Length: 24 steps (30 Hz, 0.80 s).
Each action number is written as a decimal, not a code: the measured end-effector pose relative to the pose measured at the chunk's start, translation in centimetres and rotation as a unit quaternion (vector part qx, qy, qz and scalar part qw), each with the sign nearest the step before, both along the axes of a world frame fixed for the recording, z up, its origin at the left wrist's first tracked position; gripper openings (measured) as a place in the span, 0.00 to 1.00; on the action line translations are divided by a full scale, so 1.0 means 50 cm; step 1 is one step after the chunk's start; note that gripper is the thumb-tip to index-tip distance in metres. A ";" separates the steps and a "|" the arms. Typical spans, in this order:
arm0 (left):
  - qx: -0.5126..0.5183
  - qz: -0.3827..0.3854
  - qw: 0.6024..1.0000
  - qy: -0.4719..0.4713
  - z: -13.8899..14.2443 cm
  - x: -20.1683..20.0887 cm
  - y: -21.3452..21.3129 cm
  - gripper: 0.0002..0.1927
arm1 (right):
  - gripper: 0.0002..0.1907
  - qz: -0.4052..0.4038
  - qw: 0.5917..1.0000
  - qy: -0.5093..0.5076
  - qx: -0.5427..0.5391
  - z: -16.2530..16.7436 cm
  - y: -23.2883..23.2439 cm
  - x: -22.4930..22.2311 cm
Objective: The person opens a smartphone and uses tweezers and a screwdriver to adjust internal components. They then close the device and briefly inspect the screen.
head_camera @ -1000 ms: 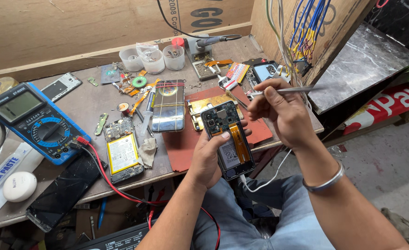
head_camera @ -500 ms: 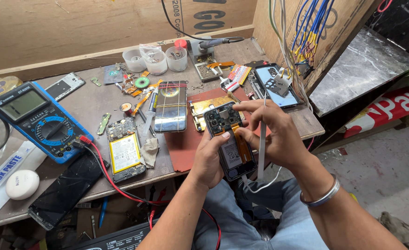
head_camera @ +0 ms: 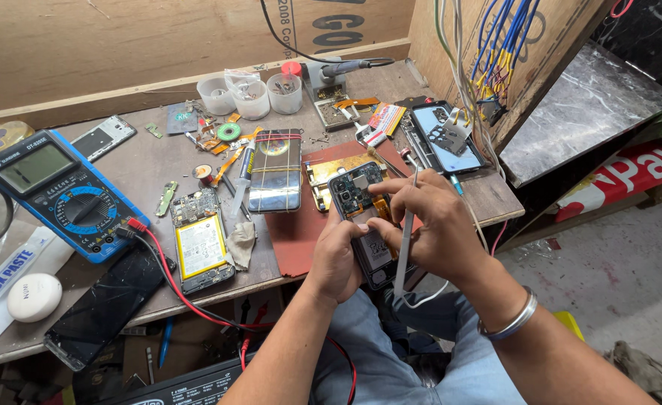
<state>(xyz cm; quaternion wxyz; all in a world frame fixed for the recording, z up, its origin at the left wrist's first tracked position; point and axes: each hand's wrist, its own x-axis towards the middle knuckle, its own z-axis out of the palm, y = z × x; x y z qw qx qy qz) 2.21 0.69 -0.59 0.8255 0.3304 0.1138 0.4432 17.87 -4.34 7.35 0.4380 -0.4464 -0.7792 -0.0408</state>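
An opened phone (head_camera: 361, 196) with its back removed shows a circuit board and an orange flex cable. My left hand (head_camera: 340, 255) grips it from below at the front edge of the bench, over a red mat (head_camera: 295, 232). My right hand (head_camera: 430, 225) rests on the phone's right side, fingertips on its inside. Metal tweezers (head_camera: 406, 240) lie in that hand, pointing down toward my lap. A metal bangle (head_camera: 507, 322) sits on my right wrist.
A blue multimeter (head_camera: 57, 193) with red lead lies at the left. Another opened phone with a battery (head_camera: 200, 240), a phone bound with rubber bands (head_camera: 275, 169), a dark phone (head_camera: 106, 304), small plastic cups (head_camera: 250, 96) and a soldering iron (head_camera: 338, 69) crowd the bench. Coloured wires (head_camera: 496, 67) hang at right.
My right hand has come down from holding the tweezers level above the phone. The tweezers swung to point downward, and the fingers now press on the phone's inside. The left hand keeps its grip.
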 end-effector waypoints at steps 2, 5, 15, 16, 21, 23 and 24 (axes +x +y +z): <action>0.002 -0.005 1.000 -0.004 0.002 0.001 0.001 0.35 | 0.16 -0.014 1.000 -0.001 -0.004 -0.003 -0.001 -0.005; 0.003 -0.005 1.000 -0.008 0.005 0.000 0.000 0.36 | 0.15 -0.021 1.000 -0.007 -0.006 -0.003 -0.001 -0.008; 0.008 -0.012 1.000 -0.001 0.012 0.001 -0.004 0.34 | 0.14 0.010 0.999 0.051 -0.009 -0.022 -0.001 -0.013; 0.009 -0.011 1.000 0.003 0.013 0.000 -0.004 0.34 | 0.14 0.009 0.999 0.053 -0.010 -0.024 -0.002 -0.013; 0.023 -0.007 1.000 -0.002 0.014 0.003 -0.005 0.36 | 0.15 -0.013 0.999 0.042 0.000 -0.030 -0.008 -0.016; 0.019 -0.007 1.000 0.005 0.014 0.003 -0.005 0.36 | 0.15 -0.016 0.999 0.042 0.001 -0.030 -0.010 -0.017; 0.017 -0.006 1.000 0.009 0.014 0.002 -0.005 0.36 | 0.15 -0.018 0.999 0.042 0.002 -0.030 -0.010 -0.018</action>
